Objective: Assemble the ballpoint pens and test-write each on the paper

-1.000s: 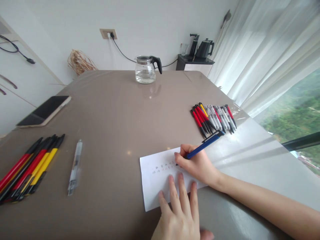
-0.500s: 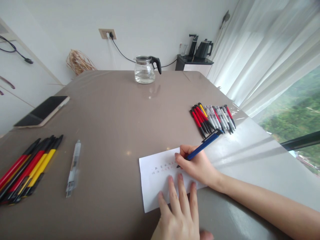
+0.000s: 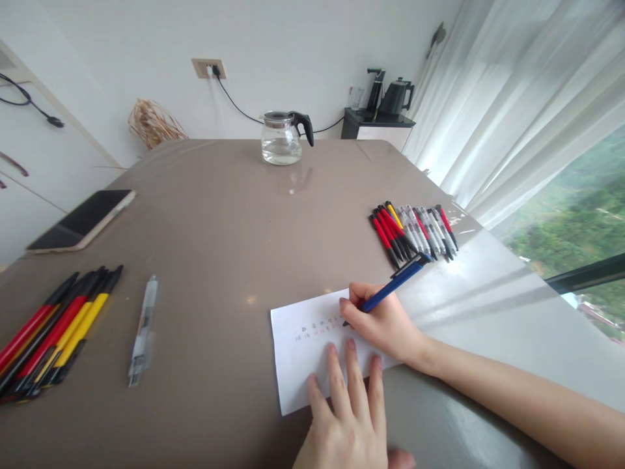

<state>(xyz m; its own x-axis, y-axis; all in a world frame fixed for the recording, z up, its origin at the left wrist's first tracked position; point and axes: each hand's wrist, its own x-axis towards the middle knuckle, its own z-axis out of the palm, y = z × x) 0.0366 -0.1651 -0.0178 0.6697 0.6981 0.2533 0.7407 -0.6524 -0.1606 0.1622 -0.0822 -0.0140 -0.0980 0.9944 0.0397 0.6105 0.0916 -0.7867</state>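
A white sheet of paper [image 3: 295, 384] lies on the table, with two short rows of small handwritten characters in its upper part. My left hand [image 3: 346, 404] is spread flat over the lower part of the sheet, fingers apart. Pinched in my right hand [image 3: 385, 326] is a blue pen [image 3: 395, 284] with a black clip end, tilted up to the right. Its tip meets the paper at the right end of the writing, partly behind my fingers. Beyond that hand lies a row of red, yellow and clear pens [image 3: 415, 231].
At left are red and yellow pens [image 3: 63, 326], a single clear pen [image 3: 143, 331] and a phone [image 3: 81, 220]. A glass teapot [image 3: 282, 143] with water stands at the table's far edge. Behind it, a black kettle [image 3: 396, 98] sits on a low cabinet. Curtains hang at right.
The view has shifted very slightly. The blue pen and my right hand remain at the same spot on the paper, and my left hand stays flat.
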